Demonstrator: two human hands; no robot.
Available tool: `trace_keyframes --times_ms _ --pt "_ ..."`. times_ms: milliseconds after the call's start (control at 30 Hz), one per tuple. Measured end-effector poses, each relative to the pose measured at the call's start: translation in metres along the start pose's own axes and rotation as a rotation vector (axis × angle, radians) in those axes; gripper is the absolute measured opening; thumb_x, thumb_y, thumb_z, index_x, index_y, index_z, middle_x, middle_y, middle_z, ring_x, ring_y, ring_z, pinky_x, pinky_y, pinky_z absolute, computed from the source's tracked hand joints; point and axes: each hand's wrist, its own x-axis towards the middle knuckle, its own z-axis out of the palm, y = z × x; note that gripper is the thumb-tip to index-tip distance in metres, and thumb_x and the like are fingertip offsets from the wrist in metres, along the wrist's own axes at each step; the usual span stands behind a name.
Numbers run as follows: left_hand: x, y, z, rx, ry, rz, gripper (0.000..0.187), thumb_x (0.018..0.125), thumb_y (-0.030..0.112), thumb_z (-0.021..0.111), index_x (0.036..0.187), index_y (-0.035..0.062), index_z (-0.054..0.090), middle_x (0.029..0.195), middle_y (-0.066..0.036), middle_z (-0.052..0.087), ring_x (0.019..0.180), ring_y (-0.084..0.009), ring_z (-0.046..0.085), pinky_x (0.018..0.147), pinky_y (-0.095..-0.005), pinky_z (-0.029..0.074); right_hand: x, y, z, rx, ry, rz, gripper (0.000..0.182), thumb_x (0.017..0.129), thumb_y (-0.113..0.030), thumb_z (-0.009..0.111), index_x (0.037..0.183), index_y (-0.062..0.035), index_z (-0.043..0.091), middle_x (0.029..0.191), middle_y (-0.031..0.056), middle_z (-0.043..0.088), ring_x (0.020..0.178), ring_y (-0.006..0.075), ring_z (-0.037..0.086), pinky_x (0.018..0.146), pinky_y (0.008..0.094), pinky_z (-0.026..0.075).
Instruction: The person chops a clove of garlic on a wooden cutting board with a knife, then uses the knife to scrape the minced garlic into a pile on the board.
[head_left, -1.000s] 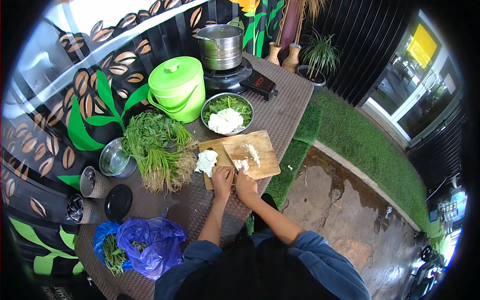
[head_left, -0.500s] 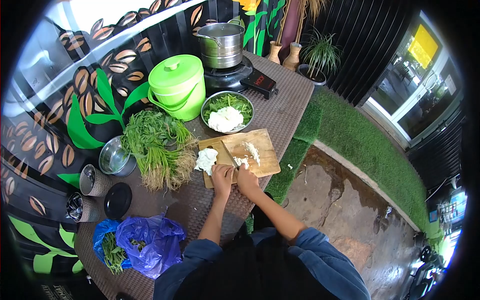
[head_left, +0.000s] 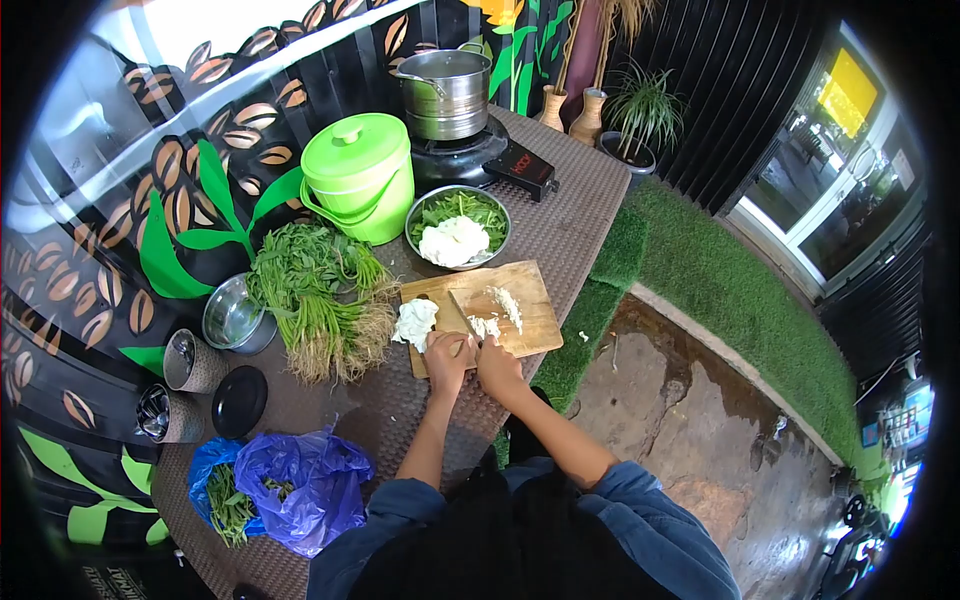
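On the wooden cutting board (head_left: 537,318), my right hand (head_left: 498,368) is wrapped round the handle of a knife (head_left: 462,311), its blade pointing away from me. My left hand (head_left: 446,358) is close beside the blade with fingers curled down. Whatever is under those fingers is hidden. Finely chopped white bits (head_left: 509,308) lie to the right of the blade. A white crumpled lump (head_left: 415,322) rests on the board's left edge, just beyond my left hand. Behind the board, a metal bowl (head_left: 507,236) holds cut greens (head_left: 480,206) with another white crumpled lump (head_left: 454,242) on top.
Left of the board lies a rooted bunch of greens (head_left: 320,290). A green lidded bucket (head_left: 360,180) and a steel pot (head_left: 447,105) on a black stove (head_left: 430,160) stand behind. Blue plastic bags (head_left: 310,490) occupy the near left, beside a black lid (head_left: 239,401) and an empty-looking metal bowl (head_left: 235,315).
The view has shifted very slightly. Both hands stay at the board, with the knife in my right hand and only small finger movement.
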Motion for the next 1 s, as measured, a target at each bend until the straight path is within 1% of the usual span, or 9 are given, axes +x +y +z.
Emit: trace_keyframes --times_ms 100,167,200,267,433,533,700,867,1000 --pt "-0.002 -0.002 0.004 -0.018 -0.012 -0.053 0.016 0.073 0.005 0.073 0.086 0.0007 0.065 0.08 -0.012 0.067 0.084 -0.0282 0.06 0.075 -0.0379 0.048 -0.005 0.0 0.004 -0.004 0.0 0.022 0.025 0.094 -0.019 0.042 0.103 0.0041 0.046 0.081 0.0254 0.066 0.076 0.0389 0.068 0.065 0.046 0.056" --pt "0.003 0.006 0.002 -0.272 0.025 -0.274 0.032 0.074 0.004 0.073 0.095 0.0028 0.049 0.078 -0.013 0.065 0.081 -0.0268 0.064 0.074 -0.0368 0.048 0.0 0.0 0.006 0.005 0.017 0.032 0.026 0.094 -0.02 0.042 0.104 0.0043 0.046 0.083 0.0257 0.066 0.077 0.0391 0.068 0.066 0.0461 0.055" --pt "0.003 0.003 0.003 -0.27 0.025 -0.275 0.032 0.074 0.004 0.073 0.095 0.0028 0.049 0.078 -0.013 0.065 0.081 -0.0268 0.064 0.074 -0.0368 0.048 0.004 0.001 0.004 0.003 -0.005 0.016 0.027 0.094 -0.021 0.043 0.104 0.0043 0.046 0.084 0.0265 0.066 0.079 0.0392 0.068 0.066 0.0462 0.055" --pt "0.004 -0.001 0.005 -0.207 0.002 -0.172 0.04 0.077 0.003 0.072 0.095 0.0067 0.036 0.077 -0.009 0.065 0.075 -0.0182 0.067 0.07 -0.0308 0.048 0.011 0.002 -0.001 0.003 -0.027 -0.001 0.029 0.094 -0.023 0.044 0.103 0.0043 0.046 0.086 0.0272 0.066 0.08 0.0393 0.068 0.066 0.0463 0.055" --pt "0.0 -0.008 0.01 -0.215 0.019 -0.143 0.035 0.077 0.0 0.07 0.092 0.006 0.039 0.076 -0.008 0.063 0.077 -0.0172 0.067 0.07 -0.0323 0.049 0.011 0.006 -0.007 0.047 -0.064 -0.001 0.036 0.094 -0.03 0.046 0.102 0.0044 0.047 0.09 0.0295 0.064 0.08 0.0411 0.067 0.066 0.0469 0.055" --pt "0.001 -0.008 0.01 -0.201 0.02 -0.131 0.033 0.077 -0.001 0.069 0.09 0.0062 0.039 0.075 -0.008 0.061 0.077 -0.0169 0.067 0.069 -0.0322 0.049 -0.002 0.003 0.008 0.067 0.033 0.058 0.035 0.095 -0.03 0.046 0.103 0.0043 0.047 0.091 0.0295 0.064 0.081 0.0421 0.067 0.07 0.0484 0.055" --pt "0.002 -0.003 0.007 -0.127 0.003 -0.119 0.033 0.076 -0.002 0.07 0.087 0.0059 0.04 0.074 -0.007 0.059 0.077 -0.0176 0.066 0.068 -0.0301 0.048 0.017 0.001 0.001 0.04 -0.02 0.002 0.033 0.094 -0.028 0.047 0.103 0.004 0.047 0.086 0.0275 0.065 0.08 0.0415 0.067 0.069 0.0476 0.055" --pt "0.002 -0.002 0.008 -0.259 0.035 -0.147 0.034 0.075 -0.004 0.07 0.085 0.0054 0.039 0.075 -0.01 0.06 0.075 -0.0199 0.066 0.067 -0.0291 0.048 0.008 -0.001 -0.005 -0.018 -0.011 -0.051 0.03 0.094 -0.026 0.046 0.102 0.0031 0.046 0.081 0.0252 0.066 0.079 0.0408 0.067 0.068 0.0464 0.055" --pt "0.002 -0.002 0.005 -0.157 0.019 -0.097 0.034 0.075 -0.004 0.07 0.084 0.005 0.039 0.076 -0.011 0.061 0.075 -0.0207 0.065 0.068 -0.0304 0.048 0.007 0.002 0.011 -0.019 0.004 0.017 0.028 0.094 -0.025 0.045 0.102 0.0025 0.045 0.083 0.0253 0.066 0.078 0.0403 0.068 0.068 0.0473 0.055"
